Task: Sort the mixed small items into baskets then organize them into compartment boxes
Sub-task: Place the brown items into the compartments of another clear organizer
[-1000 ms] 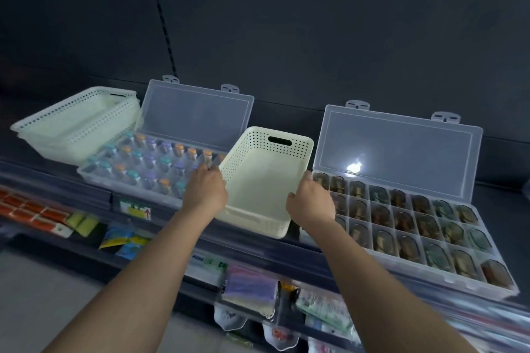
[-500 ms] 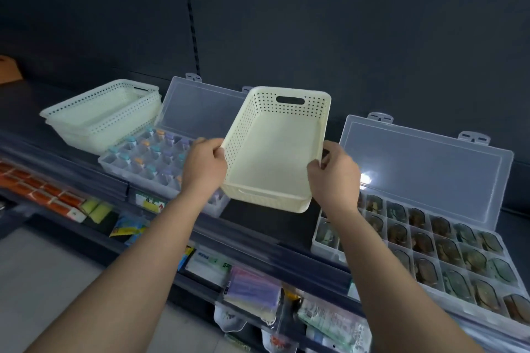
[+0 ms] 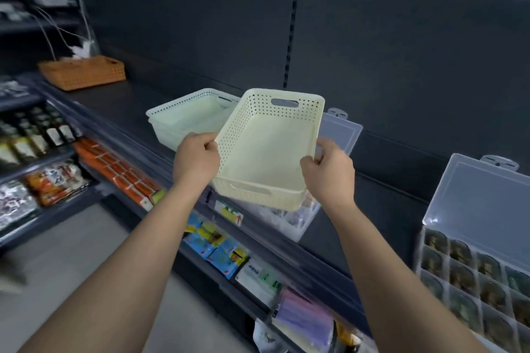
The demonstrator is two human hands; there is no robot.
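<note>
Above the shelf point(image 3: 129, 100), with your left hand point(image 3: 196, 160) and right hand point(image 3: 329, 175) each gripping a side rim of the empty basket point(image 3: 266, 152) (tilted, beside the stacked baskets point(image 3: 183, 117)), level it before nesting

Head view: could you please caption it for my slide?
Empty cream basket held by left hand and right hand above a compartment box.

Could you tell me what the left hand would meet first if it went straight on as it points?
Probably the stacked white baskets, just beyond the left hand holding the cream basket; depth is unclear.
</note>
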